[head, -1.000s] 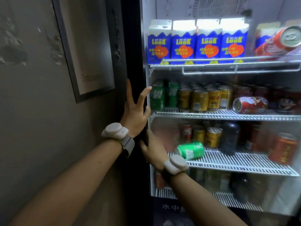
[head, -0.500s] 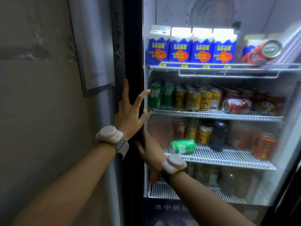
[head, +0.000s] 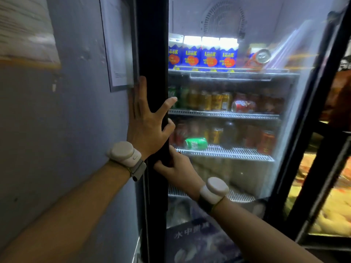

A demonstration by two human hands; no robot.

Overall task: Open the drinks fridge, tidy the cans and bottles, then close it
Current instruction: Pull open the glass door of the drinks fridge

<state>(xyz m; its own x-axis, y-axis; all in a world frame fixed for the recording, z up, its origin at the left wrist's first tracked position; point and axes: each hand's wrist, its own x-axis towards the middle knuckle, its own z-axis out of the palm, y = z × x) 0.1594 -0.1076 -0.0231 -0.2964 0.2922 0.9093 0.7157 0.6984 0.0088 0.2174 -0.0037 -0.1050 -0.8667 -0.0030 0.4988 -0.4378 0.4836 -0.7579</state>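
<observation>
The drinks fridge has a black door frame [head: 152,44] running down its left side, and a glass pane fogged at its lower part. My left hand [head: 146,126] lies flat on that frame with fingers spread. My right hand [head: 178,171] sits just below, fingers curled around the frame's edge. Inside, blue cartons [head: 209,54] stand on the top shelf beside a tilted red can [head: 259,58]. Another red can [head: 244,106] lies on its side on the second shelf among upright cans. A green can [head: 195,143] lies toppled on the third shelf.
A grey wall [head: 57,130] with a framed notice [head: 117,44] stands close on the left. A second glass-fronted cabinet [head: 332,196] with yellow goods is at the right, behind a black frame post [head: 311,168].
My view has shifted so the fridge sits further right and the neighbouring cabinet appears. My left hand has moved from the wall side onto the black frame. My right hand still holds the edge.
</observation>
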